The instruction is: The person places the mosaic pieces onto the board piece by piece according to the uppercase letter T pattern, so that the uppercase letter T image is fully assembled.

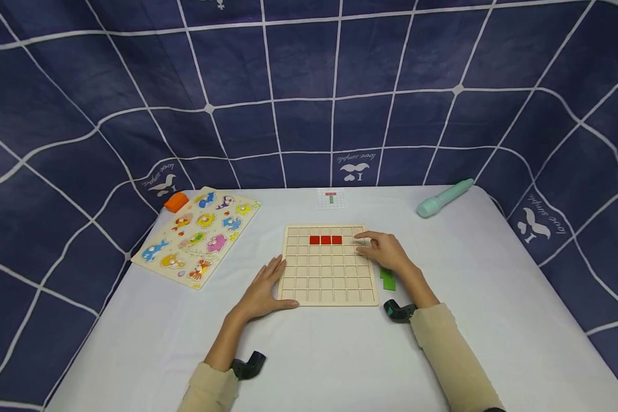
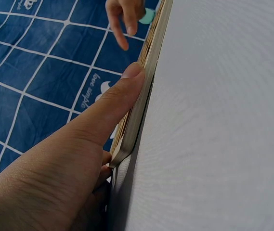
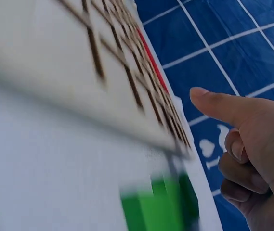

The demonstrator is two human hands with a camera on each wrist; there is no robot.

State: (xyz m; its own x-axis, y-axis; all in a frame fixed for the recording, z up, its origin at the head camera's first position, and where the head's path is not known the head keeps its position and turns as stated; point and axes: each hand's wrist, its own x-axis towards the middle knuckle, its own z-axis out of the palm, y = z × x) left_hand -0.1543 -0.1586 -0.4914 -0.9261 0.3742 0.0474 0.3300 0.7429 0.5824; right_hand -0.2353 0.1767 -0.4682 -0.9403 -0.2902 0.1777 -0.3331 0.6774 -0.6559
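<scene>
Board (image 1: pixel 327 272) lies at frame centre: likely light, stiff; steady by edges. Left hand (image 1: pixel 264 293), fingers extended, touches its lower-left corner. Right hand (image 1: pixel 384 251), thumb and index parted, grasps nothing visible. Red tiles (image 1: pixel 326 240) (centre), green tiles (image 1: pixel 388 281) (right of centre): likely light; pinch edges.

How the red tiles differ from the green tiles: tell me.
The red tiles sit in cells of the gridded board; the green tiles lie beside it on the white tabletop. The red tiles form a straight row; the green tiles are bunched together. Both sets are plain-coloured.
</scene>
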